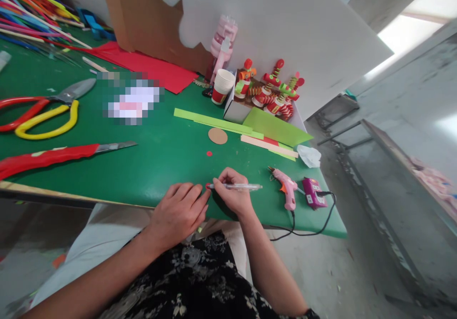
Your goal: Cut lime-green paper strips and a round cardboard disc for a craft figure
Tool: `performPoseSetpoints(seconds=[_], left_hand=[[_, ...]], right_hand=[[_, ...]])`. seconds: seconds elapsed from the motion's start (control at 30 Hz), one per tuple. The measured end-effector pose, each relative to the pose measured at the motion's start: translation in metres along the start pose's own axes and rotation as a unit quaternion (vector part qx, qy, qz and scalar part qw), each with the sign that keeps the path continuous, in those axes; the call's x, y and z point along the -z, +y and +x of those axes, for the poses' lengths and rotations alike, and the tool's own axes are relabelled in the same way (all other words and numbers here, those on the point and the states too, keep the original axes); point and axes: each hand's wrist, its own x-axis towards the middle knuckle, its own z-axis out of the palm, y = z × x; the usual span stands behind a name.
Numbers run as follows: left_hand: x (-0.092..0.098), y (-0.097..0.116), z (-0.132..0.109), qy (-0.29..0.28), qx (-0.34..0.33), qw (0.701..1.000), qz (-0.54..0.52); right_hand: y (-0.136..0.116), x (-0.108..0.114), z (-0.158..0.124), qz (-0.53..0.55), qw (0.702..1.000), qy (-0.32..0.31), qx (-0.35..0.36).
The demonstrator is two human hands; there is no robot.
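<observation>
My right hand (233,190) is closed around a clear-barrelled pen (243,186), its tip at a small red disc (208,186) near the table's front edge. From the left, my left hand (182,209) rests on the green table (143,176), fingers together, and its fingertips hold down the edge of that disc. Another small red disc (209,154) lies a little farther away. Behind it is a larger brown cardboard disc (217,136).
A pink glue gun (287,188) and a purple power block (314,194) with cables lie right. Green strips (214,121) and a box of paper-cup figures (233,109) stand behind. Leftward are red-and-yellow-handled shears (46,119) and a red-handled cutting tool (71,154).
</observation>
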Motion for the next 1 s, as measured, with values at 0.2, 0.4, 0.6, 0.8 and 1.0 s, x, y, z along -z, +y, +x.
performPoseSetpoints(seconds=[0.2, 0.4, 0.6, 0.8, 1.0], left_hand=[[0.0005, 0.0, 0.0004, -0.003, -0.002, 1.0, 0.006], [0.0008, 0.0001, 0.0005, -0.001, -0.001, 1.0, 0.007], [0.0004, -0.0001, -0.0001, -0.002, -0.002, 1.0, 0.003], [0.0007, 0.0003, 0.0003, -0.002, 0.004, 1.0, 0.004], [-0.0001, 0.0003, -0.0008, -0.006, 0.003, 1.0, -0.006]], right_hand=[[0.0008, 0.0003, -0.0001, -0.001, 1.0, -0.002, -0.004], [0.0007, 0.0002, -0.0001, 0.005, 1.0, -0.007, -0.003], [0.0003, 0.0002, 0.0003, 0.011, 1.0, -0.005, 0.002], [0.0001, 0.0005, 0.0, 0.006, 1.0, -0.009, -0.004], [0.0009, 0.0011, -0.0001, 0.008, 1.0, -0.008, -0.005]])
